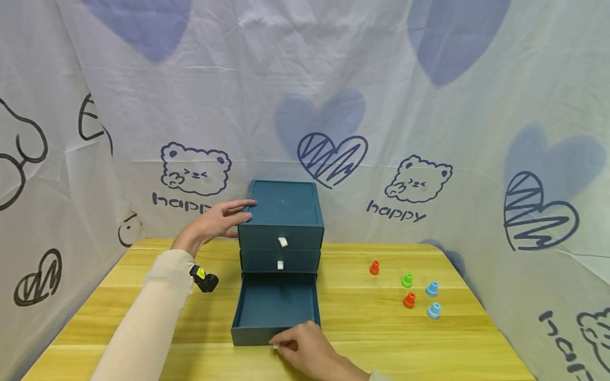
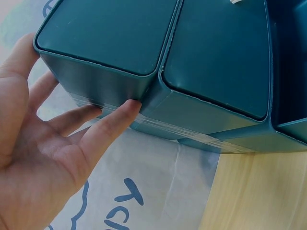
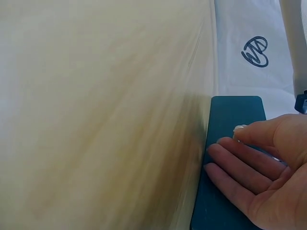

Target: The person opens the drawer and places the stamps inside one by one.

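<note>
A dark teal drawer cabinet [image 1: 286,203] stands on the wooden table, its bottom drawer [image 1: 276,307] pulled out with a bare floor showing. The upper drawers are closed, each with a white knob. My left hand [image 1: 214,221] rests against the cabinet's upper left side, fingers spread; the left wrist view shows its fingertips [image 2: 133,106] along the side panel. At the front of the bottom drawer, my right hand [image 1: 308,348] pinches the small white drawer knob [image 1: 276,346] between thumb and forefinger. In the right wrist view, its other fingers lie loosely bent before the teal drawer front [image 3: 235,108].
Right of the cabinet stand several small pawn-like pieces: a red one [image 1: 375,268], a green one [image 1: 407,280], another red one [image 1: 409,300] and two blue ones [image 1: 433,310]. A white printed cloth [image 1: 257,116] hangs behind and around the table [image 1: 371,338].
</note>
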The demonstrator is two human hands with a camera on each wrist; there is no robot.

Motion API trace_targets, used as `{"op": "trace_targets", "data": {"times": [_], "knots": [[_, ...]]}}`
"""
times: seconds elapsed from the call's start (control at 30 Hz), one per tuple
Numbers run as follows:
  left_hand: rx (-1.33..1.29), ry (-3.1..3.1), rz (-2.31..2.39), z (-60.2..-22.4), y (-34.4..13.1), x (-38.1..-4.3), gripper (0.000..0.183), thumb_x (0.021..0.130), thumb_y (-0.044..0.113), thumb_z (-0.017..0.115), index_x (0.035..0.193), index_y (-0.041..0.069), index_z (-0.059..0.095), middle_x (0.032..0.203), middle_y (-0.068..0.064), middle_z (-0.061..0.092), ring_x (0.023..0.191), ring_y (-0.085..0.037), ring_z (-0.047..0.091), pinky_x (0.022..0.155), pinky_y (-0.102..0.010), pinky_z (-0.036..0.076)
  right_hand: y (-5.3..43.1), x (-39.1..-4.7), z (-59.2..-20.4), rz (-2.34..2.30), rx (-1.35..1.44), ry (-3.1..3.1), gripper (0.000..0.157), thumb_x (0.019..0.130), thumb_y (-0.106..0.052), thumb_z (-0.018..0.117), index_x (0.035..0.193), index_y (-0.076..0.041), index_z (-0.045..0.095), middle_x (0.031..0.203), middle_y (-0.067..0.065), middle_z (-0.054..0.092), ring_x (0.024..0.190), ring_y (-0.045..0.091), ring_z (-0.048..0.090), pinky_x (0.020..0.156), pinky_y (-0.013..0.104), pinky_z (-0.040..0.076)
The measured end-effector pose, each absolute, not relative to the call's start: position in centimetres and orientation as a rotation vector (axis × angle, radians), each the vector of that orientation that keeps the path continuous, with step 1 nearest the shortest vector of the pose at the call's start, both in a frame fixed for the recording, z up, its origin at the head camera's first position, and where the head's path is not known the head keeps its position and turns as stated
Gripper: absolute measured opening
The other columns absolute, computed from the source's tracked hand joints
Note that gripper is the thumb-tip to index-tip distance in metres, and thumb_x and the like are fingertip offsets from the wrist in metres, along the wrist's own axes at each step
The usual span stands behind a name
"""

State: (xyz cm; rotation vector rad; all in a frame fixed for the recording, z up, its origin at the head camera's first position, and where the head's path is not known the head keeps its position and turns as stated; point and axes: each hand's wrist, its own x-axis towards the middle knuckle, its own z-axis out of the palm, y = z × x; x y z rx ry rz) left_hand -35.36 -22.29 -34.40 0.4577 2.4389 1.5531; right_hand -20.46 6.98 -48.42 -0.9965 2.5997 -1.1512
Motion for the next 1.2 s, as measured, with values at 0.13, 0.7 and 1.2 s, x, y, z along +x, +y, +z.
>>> {"op": "trace_targets", "data": {"times": [0.13,0.7,1.2], "knots": [[0.462,2.437,1.557,-34.4,-22.2,-35.3,0.062,0.106,0.041,0.058,0.161,0.023,0.037,0.172,-0.015,0.021,0.154,-0.045,0.032,0.115,-0.063,0.044,7.1,-20.3,-48.4,-1.131,-1.008,2.591,0.015,0.095,-0.011,0.073,0.106,-0.016,0.084,0.094,-0.003,0.082,0.069,-0.011,0.064,0.065,0.008,0.052],[0.462,2.430,1.555,-34.4,-22.2,-35.4,0.063,0.105,0.042,0.058,0.162,0.023,0.036,0.173,-0.015,0.020,0.154,-0.046,0.032,0.115,-0.063,0.044,7.6,-20.1,-47.7,-1.100,-0.939,2.468,0.021,0.095,-0.010,0.073,0.114,-0.013,0.081,0.096,-0.004,0.081,0.077,-0.009,0.067,0.068,0.010,0.055],[0.466,2.436,1.550,-34.4,-22.3,-35.4,0.064,0.105,0.042,0.059,0.162,0.024,0.036,0.173,-0.015,0.020,0.154,-0.046,0.031,0.115,-0.063,0.044,12.6,-22.8,-42.1,-1.301,-0.953,2.442,0.016,0.094,-0.019,0.077,0.108,-0.011,0.080,0.102,0.007,0.080,0.084,0.007,0.072,0.074,0.019,0.060]]}}
